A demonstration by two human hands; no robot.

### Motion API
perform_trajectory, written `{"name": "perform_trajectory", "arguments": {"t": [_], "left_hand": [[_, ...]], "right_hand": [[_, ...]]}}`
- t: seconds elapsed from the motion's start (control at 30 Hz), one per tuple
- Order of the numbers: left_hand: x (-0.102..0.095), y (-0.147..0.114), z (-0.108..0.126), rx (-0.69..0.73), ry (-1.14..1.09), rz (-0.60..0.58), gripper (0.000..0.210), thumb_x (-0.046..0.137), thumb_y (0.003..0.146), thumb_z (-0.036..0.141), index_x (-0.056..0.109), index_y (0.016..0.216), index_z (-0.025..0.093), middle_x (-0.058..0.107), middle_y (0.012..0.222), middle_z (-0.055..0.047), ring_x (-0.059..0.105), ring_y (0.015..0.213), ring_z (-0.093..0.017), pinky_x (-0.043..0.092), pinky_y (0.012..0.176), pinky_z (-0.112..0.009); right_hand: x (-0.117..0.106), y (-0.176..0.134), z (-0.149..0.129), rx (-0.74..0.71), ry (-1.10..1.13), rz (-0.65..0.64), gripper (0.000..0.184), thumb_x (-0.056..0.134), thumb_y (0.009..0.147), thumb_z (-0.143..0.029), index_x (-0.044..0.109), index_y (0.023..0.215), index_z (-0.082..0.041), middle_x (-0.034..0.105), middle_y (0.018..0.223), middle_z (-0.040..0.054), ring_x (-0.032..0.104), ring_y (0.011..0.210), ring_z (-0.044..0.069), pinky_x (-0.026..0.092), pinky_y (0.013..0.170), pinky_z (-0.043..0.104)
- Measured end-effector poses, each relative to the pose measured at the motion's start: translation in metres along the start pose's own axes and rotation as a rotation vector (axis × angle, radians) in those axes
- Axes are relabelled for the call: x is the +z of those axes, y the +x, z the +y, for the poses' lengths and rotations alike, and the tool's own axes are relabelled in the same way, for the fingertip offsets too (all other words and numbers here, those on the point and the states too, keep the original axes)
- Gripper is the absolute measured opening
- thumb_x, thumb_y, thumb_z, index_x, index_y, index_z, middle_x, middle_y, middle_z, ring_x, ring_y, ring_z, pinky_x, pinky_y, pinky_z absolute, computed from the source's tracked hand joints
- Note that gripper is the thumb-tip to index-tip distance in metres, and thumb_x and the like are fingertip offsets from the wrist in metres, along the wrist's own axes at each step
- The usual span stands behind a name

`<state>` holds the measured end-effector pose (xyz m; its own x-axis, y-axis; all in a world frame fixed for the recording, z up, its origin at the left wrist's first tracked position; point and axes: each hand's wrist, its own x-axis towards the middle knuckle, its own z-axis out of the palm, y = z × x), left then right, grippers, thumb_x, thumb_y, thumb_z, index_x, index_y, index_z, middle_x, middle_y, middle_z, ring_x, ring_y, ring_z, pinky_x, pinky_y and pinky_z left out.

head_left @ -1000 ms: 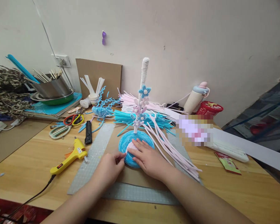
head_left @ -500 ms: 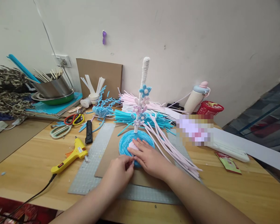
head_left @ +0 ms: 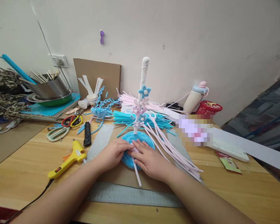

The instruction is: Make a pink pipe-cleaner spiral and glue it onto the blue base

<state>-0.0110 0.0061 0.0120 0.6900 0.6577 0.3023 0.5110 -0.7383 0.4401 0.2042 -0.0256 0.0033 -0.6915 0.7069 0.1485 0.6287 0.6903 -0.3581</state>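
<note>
A blue pipe-cleaner disc (head_left: 126, 160) lies on brown cardboard, with a white wrapped stem (head_left: 143, 73) standing upright at its far side. Blue and pink fuzzy flowers (head_left: 145, 92) climb the stem. On the disc is a small coil of pink pipe cleaner (head_left: 135, 149), partly hidden by my fingers, its loose tail (head_left: 137, 175) pointing toward me. My left hand (head_left: 113, 155) closes its fingers on the coil's left edge. My right hand (head_left: 150, 158) lies with fingers stretched out over the coil and disc, pressing from the right.
A yellow glue gun (head_left: 66, 160), scissors (head_left: 58, 133) and a black cutter (head_left: 87, 133) lie at left. Behind are blue pipe cleaners (head_left: 121, 116) and pink ones (head_left: 170, 143). A cutting mat (head_left: 135, 194) lies under the cardboard. A bottle (head_left: 194, 98) stands back right.
My left hand has let go of the pink tail near the disc's front edge and moved up to the coil. The tail now lies loose. My right hand stays almost in place.
</note>
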Motion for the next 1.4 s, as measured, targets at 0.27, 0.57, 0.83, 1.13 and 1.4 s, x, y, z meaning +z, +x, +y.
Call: {"name": "perform_trajectory", "arguments": {"t": [0.27,0.57,0.83,1.13,1.4], "left_hand": [[-0.008,-0.019,-0.009,0.003,0.209,-0.129,0.059,0.039,0.077,0.0,0.056,0.123,0.034,0.06,0.128,0.004,0.045,0.127,-0.019,0.012,0.112,-0.051],[-0.009,-0.02,0.003,0.018,0.253,-0.143,0.059,0.04,0.078,0.0,0.054,0.124,0.034,0.057,0.132,0.004,0.04,0.131,-0.016,-0.003,0.114,-0.046],[-0.001,-0.021,0.013,0.039,0.338,-0.132,0.052,0.04,0.082,0.004,0.051,0.127,0.027,0.056,0.133,0.0,0.043,0.129,-0.017,0.0,0.115,-0.043],[0.003,-0.021,0.017,0.031,0.338,-0.09,0.047,0.041,0.084,0.006,0.053,0.126,0.024,0.058,0.13,-0.004,0.049,0.123,-0.019,0.01,0.114,-0.042],[0.006,-0.013,0.032,0.03,0.361,-0.069,0.039,0.048,0.09,0.04,0.054,0.124,0.023,0.063,0.121,-0.007,0.048,0.123,-0.023,0.004,0.114,-0.044]], "right_hand": [[-0.004,-0.003,0.005,-0.045,0.003,-0.009,0.035,0.038,0.094,-0.018,0.057,0.123,-0.025,0.031,0.149,0.0106,0.023,0.139,0.027,0.029,0.111,0.047],[-0.011,-0.001,-0.001,-0.296,-0.266,0.069,0.024,0.04,0.095,-0.019,0.064,0.099,-0.019,0.06,0.12,0.0071,0.048,0.12,0.02,0.041,0.1,0.037],[-0.009,-0.006,-0.002,-0.433,-0.295,0.089,0.026,0.039,0.096,-0.017,0.064,0.094,-0.02,0.065,0.113,0.0054,0.052,0.115,0.017,0.047,0.094,0.035],[0.016,-0.028,0.003,-0.307,-0.164,0.25,0.03,0.042,0.093,-0.014,0.062,0.115,-0.019,0.064,0.122,0.004,0.056,0.117,0.014,0.046,0.102,0.034],[0.009,-0.031,0.003,-0.322,-0.108,0.326,0.03,0.046,0.089,-0.011,0.062,0.113,-0.018,0.069,0.113,0.005,0.061,0.11,0.016,0.05,0.095,0.033]]}}
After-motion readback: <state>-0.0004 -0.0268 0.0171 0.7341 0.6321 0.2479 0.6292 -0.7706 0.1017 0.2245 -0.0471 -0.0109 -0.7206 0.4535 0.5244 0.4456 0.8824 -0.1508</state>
